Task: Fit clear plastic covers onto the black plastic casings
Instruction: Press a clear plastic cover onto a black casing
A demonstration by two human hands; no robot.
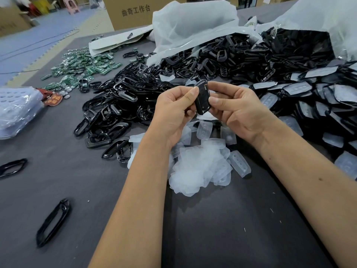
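Both hands hold one black casing (202,97) upright above the table's middle. My left hand (173,111) pinches its left edge with thumb and fingers. My right hand (235,109) grips its right side, thumb on the front. A clear cover seems to sit on the casing's top, but I cannot tell how far it is seated. Below the hands lies a heap of clear plastic covers (204,163). A big pile of black casings (123,105) spreads to the left and behind.
Casings with covers on them are stacked at the right (318,105). Green circuit boards (83,66) lie at the far left. White bags (193,26) sit behind. A clear tray stack (17,111) is at the left edge. Two loose black frames (54,222) lie on the near grey table.
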